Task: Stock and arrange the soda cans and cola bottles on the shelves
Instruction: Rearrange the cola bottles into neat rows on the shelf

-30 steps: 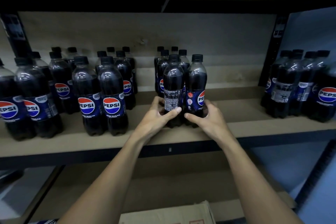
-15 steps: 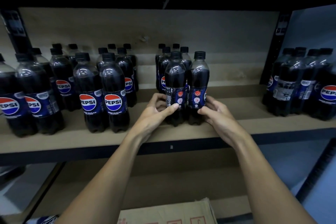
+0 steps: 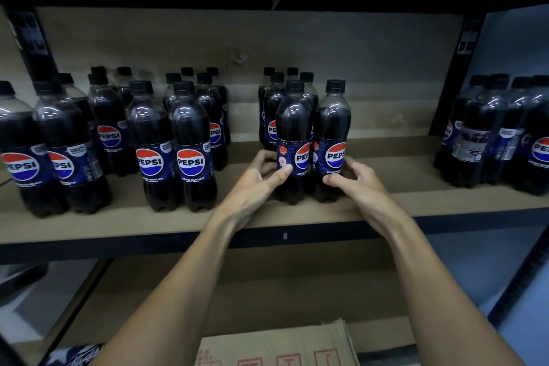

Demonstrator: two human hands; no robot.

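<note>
1. Two Pepsi Zero Sugar bottles are standing upright and touching at the front of the centre cluster: the left front bottle [image 3: 294, 134] & the right front bottle [image 3: 334, 128]. Both are sitting on the shelf board [image 3: 118, 223], near its front edge.
2. L hand [image 3: 258, 178] is gripping the left front bottle low on its label, w/ the thumb across the front and the fingers curling round its 9 o'clock side.
3. R hand [image 3: 356, 178] is gripping the right front bottle from its 3 o'clock side, w/ the thumb pressing just under the logo.
4. Both logos are facing nearly forward, so the step in hand is prob. squaring up this pair, and it's looking approx. done.
5. Toward 12 o'clock behind them, the rear bottles [image 3: 276, 104] are filling out the same cluster in two files.
6. At 9 o'clock, the mid-left cluster [image 3: 190, 142] & the far-left cluster [image 3: 44, 142] are standing w/ logos forward. Those are looking finished.
7. At 3 o'clock, the right-hand batch [image 3: 490, 134] is sitting tightly packed w/ labels pointing every way. It may be shrink-wrapped (can't tell) and prob. needs facing.
8. Bare board is showing btwn the centre cluster & the right-hand batch, so there's room for more stock.
9. At 6 o'clock a cardboard box [image 3: 276, 348] is lying below, w/ its contents hidden.
10. No soda cans are showing anywhere in view, so that half of the job is looking not yet begun.
</note>
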